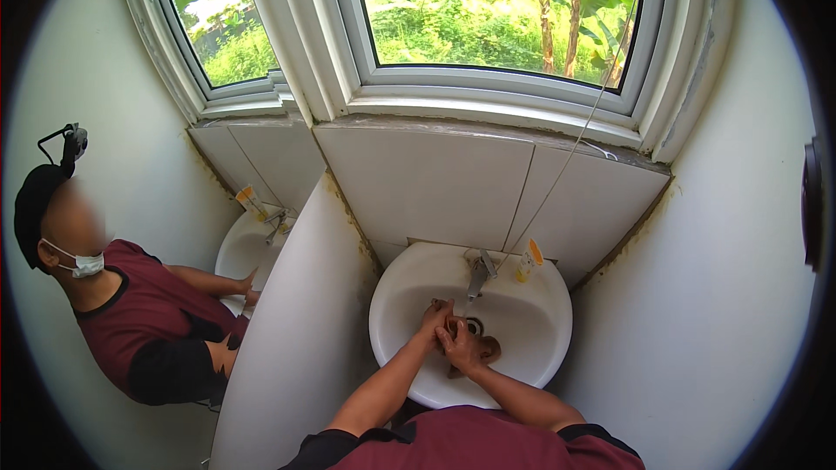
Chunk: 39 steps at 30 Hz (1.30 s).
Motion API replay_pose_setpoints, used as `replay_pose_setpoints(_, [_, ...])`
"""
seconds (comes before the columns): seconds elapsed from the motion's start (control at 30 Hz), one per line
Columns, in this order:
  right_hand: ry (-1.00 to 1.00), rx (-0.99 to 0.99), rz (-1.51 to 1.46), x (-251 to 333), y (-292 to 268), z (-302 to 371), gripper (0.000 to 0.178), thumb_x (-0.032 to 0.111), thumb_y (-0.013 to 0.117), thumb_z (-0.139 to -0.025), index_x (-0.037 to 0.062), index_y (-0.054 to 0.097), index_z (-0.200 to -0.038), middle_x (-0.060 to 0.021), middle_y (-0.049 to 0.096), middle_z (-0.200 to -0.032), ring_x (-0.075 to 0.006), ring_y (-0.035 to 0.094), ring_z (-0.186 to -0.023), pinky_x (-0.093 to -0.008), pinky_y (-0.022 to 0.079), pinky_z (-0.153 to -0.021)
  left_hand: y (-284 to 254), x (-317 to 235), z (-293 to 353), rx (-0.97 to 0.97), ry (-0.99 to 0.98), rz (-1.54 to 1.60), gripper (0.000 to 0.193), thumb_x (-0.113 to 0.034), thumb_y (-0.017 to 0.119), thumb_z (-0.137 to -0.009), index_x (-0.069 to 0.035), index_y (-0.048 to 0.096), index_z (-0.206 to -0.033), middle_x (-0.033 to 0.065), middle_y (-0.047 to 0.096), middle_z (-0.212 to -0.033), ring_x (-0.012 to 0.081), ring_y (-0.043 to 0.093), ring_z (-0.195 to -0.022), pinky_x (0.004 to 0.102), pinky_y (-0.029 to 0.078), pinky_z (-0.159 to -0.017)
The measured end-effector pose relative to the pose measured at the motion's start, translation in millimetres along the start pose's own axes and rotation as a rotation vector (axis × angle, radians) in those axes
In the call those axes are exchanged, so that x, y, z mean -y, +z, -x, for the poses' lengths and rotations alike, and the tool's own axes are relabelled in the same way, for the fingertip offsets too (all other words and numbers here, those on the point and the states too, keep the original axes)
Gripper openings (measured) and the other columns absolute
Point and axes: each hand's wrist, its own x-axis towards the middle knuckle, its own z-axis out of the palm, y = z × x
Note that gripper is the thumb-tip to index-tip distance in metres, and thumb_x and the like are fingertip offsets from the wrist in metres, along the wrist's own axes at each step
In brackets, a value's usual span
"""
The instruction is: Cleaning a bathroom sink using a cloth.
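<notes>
Over a white washbasin (392, 296), both hands meet below a chrome tap (478, 271), close to the dark drain (475, 325). My left hand (437, 317) points up toward the spout with its fingers partly spread and slightly bent. Against it presses my right hand (460, 346), its fingers closed around the palm side of the left. I see no object between them. A thin pale streak below the spout looks like running water. Brownish patches beside the right hand in the bowl look like its reflection or shadow.
A yellow-and-white bottle or tube (528, 261) stands on the basin's back right rim. On the left, a mirror (196, 209) shows the reflected person and sink. Wall tiles (435, 183) and a window (501, 78) rise behind. A thin cord (566, 161) hangs down beside the tap.
</notes>
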Motion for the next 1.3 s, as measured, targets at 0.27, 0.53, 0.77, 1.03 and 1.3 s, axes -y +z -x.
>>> replay_pose_setpoints(0.27, [0.104, 0.345, 0.095, -35, -21, -19, 0.061, 0.051, 0.069, -0.083, 0.0015, 0.053, -0.115, -0.0225, 0.064, -0.103, -0.0375, 0.064, -0.095, -0.0440, 0.050, -0.081, 3, -18, 15, 0.026, 0.023, -0.225, 0.022, -0.030, 0.060, -0.095, -0.009, 0.056, -0.097, 0.0029, 0.057, -0.084, 0.0146, 0.058, -0.078, 0.0316, 0.049, -0.068])
replay_pose_setpoints(0.53, [0.078, 0.053, -0.059, -2, -12, -6, 0.038, 0.033, 0.071, -0.086, 0.0014, 0.057, -0.102, -0.0168, 0.064, -0.089, -0.0284, 0.064, -0.086, -0.0383, 0.049, -0.075, -33, 40, -16, -0.177, -0.147, -0.209, 0.036, -0.038, 0.053, -0.098, -0.005, 0.059, -0.112, 0.0088, 0.064, -0.098, 0.0186, 0.063, -0.089, 0.0342, 0.053, -0.077])
replay_pose_setpoints(0.77, [-0.113, -0.067, 0.345, 24, -5, -13, 0.036, 0.042, 0.056, -0.092, 0.0068, 0.063, -0.097, -0.0195, 0.067, -0.074, -0.0405, 0.067, -0.073, -0.0513, 0.051, -0.065, 7, 28, 8, -0.147, -0.268, 0.124, 0.041, -0.037, 0.047, -0.100, -0.002, 0.057, -0.117, 0.0137, 0.064, -0.109, 0.0249, 0.063, -0.098, 0.0369, 0.054, -0.081])
replay_pose_setpoints(1.03, [0.103, -0.181, 0.297, 14, -3, -16, 0.036, 0.040, 0.054, -0.093, 0.0036, 0.059, -0.091, -0.0225, 0.065, -0.073, -0.0422, 0.066, -0.072, -0.0509, 0.051, -0.065, 7, 35, 1, -0.019, -0.331, 0.267, 0.042, -0.044, 0.040, -0.102, -0.007, 0.058, -0.110, 0.0082, 0.064, -0.102, 0.0262, 0.062, -0.092, 0.0447, 0.050, -0.086])
replay_pose_setpoints(1.3, [0.150, -0.144, 0.357, -10, -6, -41, 0.039, 0.039, 0.051, -0.094, 0.0017, 0.061, -0.089, -0.0221, 0.066, -0.081, -0.0439, 0.064, -0.077, -0.0503, 0.050, -0.071, 28, 23, 26, 0.050, -0.212, 0.135, 0.057, -0.054, 0.060, -0.091, -0.005, 0.058, -0.120, 0.0154, 0.064, -0.110, 0.0255, 0.059, -0.109, 0.0396, 0.049, -0.092])
